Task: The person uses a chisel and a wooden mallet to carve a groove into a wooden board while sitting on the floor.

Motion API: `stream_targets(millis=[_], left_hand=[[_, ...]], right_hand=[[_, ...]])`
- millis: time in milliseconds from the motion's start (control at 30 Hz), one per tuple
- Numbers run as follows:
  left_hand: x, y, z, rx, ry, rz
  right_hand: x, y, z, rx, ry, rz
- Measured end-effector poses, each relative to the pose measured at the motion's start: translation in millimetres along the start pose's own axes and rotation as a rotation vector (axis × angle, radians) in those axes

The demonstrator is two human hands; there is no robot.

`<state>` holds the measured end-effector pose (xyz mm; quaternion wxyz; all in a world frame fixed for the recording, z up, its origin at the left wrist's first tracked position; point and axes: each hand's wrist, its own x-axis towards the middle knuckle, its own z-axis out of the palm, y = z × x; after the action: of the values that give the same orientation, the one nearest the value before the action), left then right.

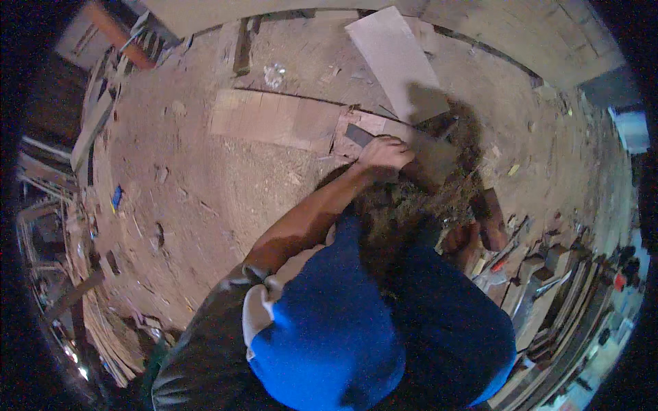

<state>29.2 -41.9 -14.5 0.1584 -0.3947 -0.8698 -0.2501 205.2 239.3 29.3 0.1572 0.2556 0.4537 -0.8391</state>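
Note:
My left hand (387, 152) reaches forward and is closed, knuckles up, over a long wooden board (274, 118) lying on the ground. From under its fingers a flat dark grey blade (358, 134) sticks out to the left, across a paler patch of the board; any handle is hidden in the hand. My right hand (460, 238) is nearer to me, in shadow, its fingers curled. Beside it is a brown block of wood (489, 220) shaped like a mallet head. The shadow hides how the hand meets it.
A pale loose board (397, 61) lies at the far side, with a crumpled clear scrap (274, 75) to its left. Stacked timber strips (576, 301) stand at the near right. A small blue object (117, 196) lies at the left, with wood pieces (103, 322) nearer me.

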Motion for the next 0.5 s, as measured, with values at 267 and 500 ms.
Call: stream_targets(millis=[267, 500], left_hand=[[-21, 1, 37, -0.138, 0.098, -0.194], [10, 17, 32, 0.004, -0.157, -0.086]], right_hand=[[2, -2, -13, 0.158, -0.006, -0.182], [-28, -31, 46, -0.102, 0.144, -0.264]])
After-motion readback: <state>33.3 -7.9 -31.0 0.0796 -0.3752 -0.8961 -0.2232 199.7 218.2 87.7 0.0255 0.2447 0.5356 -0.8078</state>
